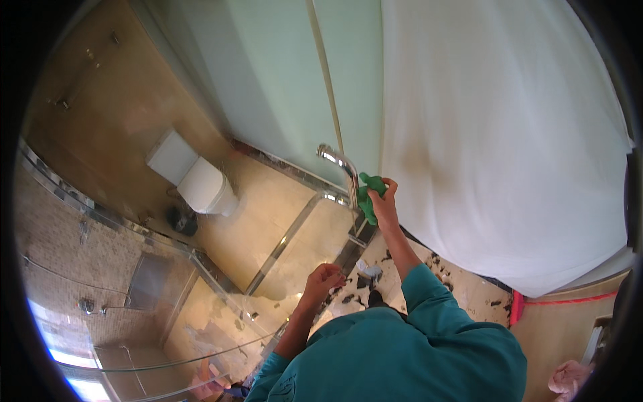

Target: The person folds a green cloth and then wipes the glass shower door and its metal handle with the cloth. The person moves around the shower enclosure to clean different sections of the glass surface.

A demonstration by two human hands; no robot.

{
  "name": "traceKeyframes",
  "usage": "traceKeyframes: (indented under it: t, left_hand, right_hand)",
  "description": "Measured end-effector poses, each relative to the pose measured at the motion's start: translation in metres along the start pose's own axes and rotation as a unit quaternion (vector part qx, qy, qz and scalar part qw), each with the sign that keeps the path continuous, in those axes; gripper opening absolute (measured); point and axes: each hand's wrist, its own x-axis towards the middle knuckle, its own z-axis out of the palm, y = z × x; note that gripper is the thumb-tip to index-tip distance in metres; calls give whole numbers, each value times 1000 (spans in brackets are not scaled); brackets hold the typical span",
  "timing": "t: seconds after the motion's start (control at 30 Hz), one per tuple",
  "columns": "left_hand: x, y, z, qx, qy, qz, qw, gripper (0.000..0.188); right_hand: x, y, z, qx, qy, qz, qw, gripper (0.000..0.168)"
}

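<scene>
My right hand [384, 203] grips a crumpled green cloth [370, 196] and presses it against the side of a curved chrome door handle [349, 176], near its lower end. The handle stands out from a clear glass door beside the frosted glass panel. My left hand [323, 284] is raised to the lower left of the cloth, its fingers curled and partly bent; nothing can be made out in it. A chrome bar [284, 241] runs away from the handle's base on the far side.
Beyond the glass are a white toilet [203, 186] and a black bin [182, 221]. Dark scraps [361, 281] and a crumpled white piece [369, 269] litter the floor near my feet. A white curtain [492, 151] hangs at the right. Curved glass [150, 364] spans the lower left.
</scene>
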Motion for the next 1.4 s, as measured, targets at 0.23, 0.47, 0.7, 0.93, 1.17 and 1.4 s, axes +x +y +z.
traceKeyframes:
  t: [0.23,0.47,0.7,0.93,1.17,1.4]
  left_hand:
    - [38,50,21,16,18,90,996,22]
    - [57,86,41,32,45,178,982,23]
    - [67,113,43,34,66,243,967,25]
    - [78,135,46,35,60,262,962,26]
    - [93,144,52,91,63,316,942,36]
    - [88,156,71,171,127,348,913,41]
  right_hand:
    - [35,-154,62,19,-91,-333,939,42]
    - [67,-121,75,-217,-160,-481,834,69]
    - [65,-123,79,-253,-64,-548,795,61]
    - [66,-238,121,-45,-123,-552,824,50]
    - [66,-283,144,-109,-27,-628,770,55]
    - [58,-195,125,-107,-26,-544,832,50]
